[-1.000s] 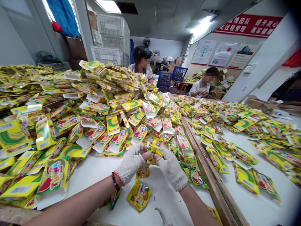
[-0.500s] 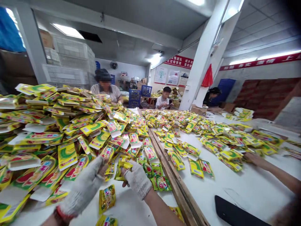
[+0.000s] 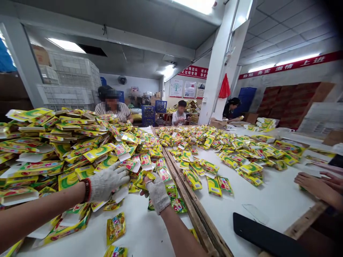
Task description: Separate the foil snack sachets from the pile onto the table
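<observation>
Closed around a small bunch of yellow sachets (image 3: 144, 177), the right hand (image 3: 157, 192), in a white knit glove, keeps its grip tight with thumb and fingers pinching the packets just above the counter (image 3: 144, 232). Its left partner, the left hand (image 3: 105, 182), also gloved and with a dark bead bracelet at the wrist, lies palm down with fingers spread loosely on the edge of the heap of flat cartons (image 3: 61, 150); its grip is open, the fingertips touching a white carton flap (image 3: 120, 192) without enclosing it. The held sachets sit between the two hands, just beside the foot of the carton heap. Two loose sachets lie on the white counter nearer the camera: one (image 3: 115, 226) below the left hand, another (image 3: 115, 251) at the bottom edge. A few green and red sachets (image 3: 178, 205) lie to the right of the right wrist, against the wooden strip (image 3: 187, 203) that divides this counter from the next one. On that neighbouring surface more sachets and cartons (image 3: 227, 150) are scattered, and a dark flat object (image 3: 265, 237) lies at its near edge. Another person's bare hands (image 3: 318, 184) rest at the far right. Three people sit at the back of the room, near stacked white crates (image 3: 69, 78).
</observation>
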A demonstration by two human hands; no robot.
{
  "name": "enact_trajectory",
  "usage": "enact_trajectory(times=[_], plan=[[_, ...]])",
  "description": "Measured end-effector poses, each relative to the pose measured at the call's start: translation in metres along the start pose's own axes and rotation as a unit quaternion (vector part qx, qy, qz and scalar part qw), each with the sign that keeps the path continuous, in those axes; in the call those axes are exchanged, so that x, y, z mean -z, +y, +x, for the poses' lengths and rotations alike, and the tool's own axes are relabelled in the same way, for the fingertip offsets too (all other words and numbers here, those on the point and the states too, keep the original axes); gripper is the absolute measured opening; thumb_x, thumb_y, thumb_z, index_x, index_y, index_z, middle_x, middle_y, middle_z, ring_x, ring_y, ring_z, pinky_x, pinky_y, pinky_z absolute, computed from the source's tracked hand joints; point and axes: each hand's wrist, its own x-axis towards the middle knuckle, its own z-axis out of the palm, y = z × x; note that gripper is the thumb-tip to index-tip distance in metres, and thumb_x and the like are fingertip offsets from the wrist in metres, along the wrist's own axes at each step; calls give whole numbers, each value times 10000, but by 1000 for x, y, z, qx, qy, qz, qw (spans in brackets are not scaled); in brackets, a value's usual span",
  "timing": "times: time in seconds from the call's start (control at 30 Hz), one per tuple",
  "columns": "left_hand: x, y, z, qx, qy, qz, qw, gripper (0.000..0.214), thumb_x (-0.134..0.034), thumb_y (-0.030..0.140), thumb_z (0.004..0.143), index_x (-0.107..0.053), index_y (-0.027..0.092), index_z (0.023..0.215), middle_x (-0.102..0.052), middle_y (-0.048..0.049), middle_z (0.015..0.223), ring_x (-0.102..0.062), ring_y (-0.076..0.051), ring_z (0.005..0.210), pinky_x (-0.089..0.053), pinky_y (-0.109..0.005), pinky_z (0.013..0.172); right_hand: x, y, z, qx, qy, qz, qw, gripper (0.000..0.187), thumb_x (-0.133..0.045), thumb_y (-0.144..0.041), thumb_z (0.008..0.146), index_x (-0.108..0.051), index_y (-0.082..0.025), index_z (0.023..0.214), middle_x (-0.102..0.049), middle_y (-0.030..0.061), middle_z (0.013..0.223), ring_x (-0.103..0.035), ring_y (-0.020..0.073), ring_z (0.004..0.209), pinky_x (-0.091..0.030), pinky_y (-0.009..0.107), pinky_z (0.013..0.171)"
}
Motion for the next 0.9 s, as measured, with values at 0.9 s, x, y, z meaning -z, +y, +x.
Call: enact_trajectory(times=[0.9], plan=[[-70,87,-58,317,46,-48,946,702,-494,76,587,-535,234,1269,-547,-97,1293,-506,-294,1167,-394,-435,986,-12,7,-20,-47,-143,-243,958,115,-592,-266,705,-580,-185,785,-546,-31,673,-489,95,566,-423,199,512]])
